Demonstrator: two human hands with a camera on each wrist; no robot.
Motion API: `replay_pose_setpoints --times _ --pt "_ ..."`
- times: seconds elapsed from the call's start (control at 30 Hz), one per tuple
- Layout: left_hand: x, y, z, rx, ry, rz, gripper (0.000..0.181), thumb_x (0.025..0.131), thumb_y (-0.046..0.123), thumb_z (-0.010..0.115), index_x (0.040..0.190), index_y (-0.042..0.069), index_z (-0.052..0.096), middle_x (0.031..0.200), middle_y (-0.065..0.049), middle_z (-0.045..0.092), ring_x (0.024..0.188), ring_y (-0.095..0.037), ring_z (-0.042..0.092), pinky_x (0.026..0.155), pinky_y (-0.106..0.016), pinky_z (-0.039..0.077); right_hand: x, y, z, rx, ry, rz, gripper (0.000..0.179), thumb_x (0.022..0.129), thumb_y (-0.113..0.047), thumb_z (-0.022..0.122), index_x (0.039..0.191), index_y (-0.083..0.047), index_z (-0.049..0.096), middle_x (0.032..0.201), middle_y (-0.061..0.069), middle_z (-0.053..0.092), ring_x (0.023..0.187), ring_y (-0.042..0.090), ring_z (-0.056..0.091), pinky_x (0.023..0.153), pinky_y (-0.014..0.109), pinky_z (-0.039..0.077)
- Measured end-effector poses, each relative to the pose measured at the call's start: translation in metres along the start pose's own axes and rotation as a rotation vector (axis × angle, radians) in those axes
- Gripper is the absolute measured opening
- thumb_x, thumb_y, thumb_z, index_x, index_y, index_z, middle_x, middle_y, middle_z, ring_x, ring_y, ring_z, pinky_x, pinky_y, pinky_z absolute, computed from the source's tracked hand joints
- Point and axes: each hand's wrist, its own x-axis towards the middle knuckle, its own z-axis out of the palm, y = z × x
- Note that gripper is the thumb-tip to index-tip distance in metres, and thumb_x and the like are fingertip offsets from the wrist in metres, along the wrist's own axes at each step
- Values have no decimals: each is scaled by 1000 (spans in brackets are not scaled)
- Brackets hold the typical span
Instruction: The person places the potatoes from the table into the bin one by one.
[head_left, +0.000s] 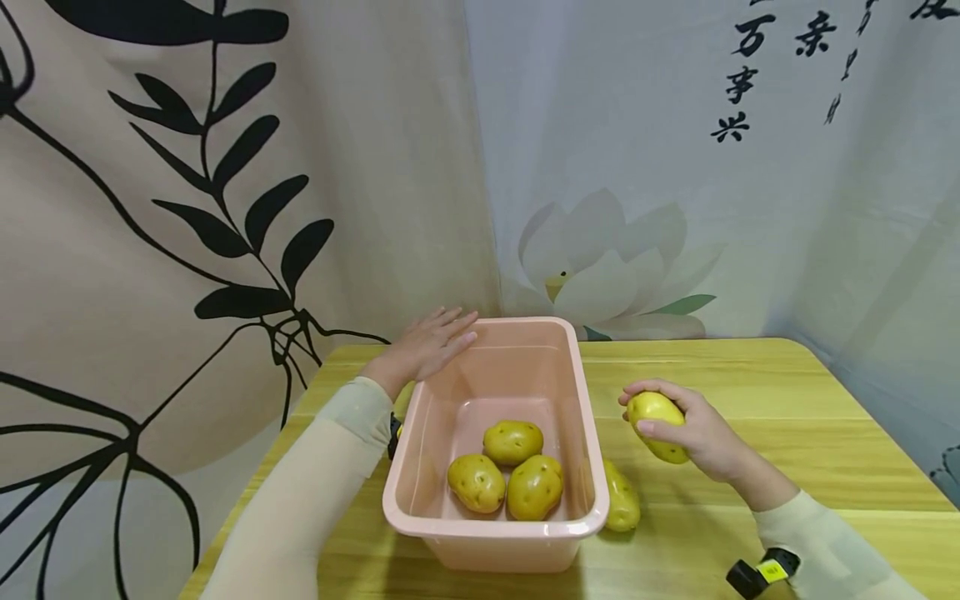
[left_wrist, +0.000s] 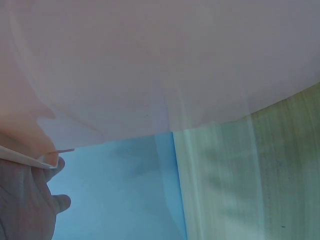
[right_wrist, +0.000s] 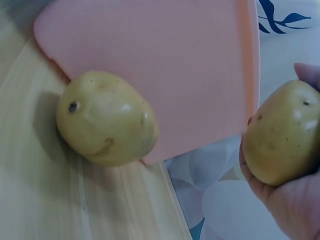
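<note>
My left hand (head_left: 429, 350) rests on the far left corner of a pink plastic basin (head_left: 491, 528), its fingers extended over the rim. In the left wrist view, that hand (left_wrist: 25, 200) lies against the basin's edge, partly cut off by the frame. To the right of the basin, above the table, my right hand (head_left: 705, 433) grips a yellow potato (head_left: 657, 417) between thumb and fingers. Inside the basin sit three potatoes (head_left: 512, 442), grouped toward its near end. Another potato (right_wrist: 107, 120) lies on the table beside the basin's right wall, partly hidden by the rim in the head view.
The wood-grain table (head_left: 750, 367) reaches back to hanging curtains (head_left: 390, 167) printed with dark leaves, a pale flower and writing. A black strap device with a yellow label (head_left: 771, 570) sits at the right sleeve.
</note>
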Motion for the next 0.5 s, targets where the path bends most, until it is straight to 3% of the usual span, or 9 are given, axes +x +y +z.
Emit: replay_pose_setpoints --times 0.3,0.5 --pt "0 -1 1 10 -5 0 65 96 68 13 154 38 15 161 -1 12 147 -31 5 115 -55 5 3 -12 2 233 -91 -36 33 97 6 41 130 3 46 124 18 52 107 27 60 80 40 56" --pt "1 -1 1 6 3 6 65 96 67 14 153 37 17 160 -2 13 147 -30 5 115 -54 5 7 -23 4 367 -134 -68 32 97 7 36 129 9 40 125 19 50 106 27 59 80 40 56"
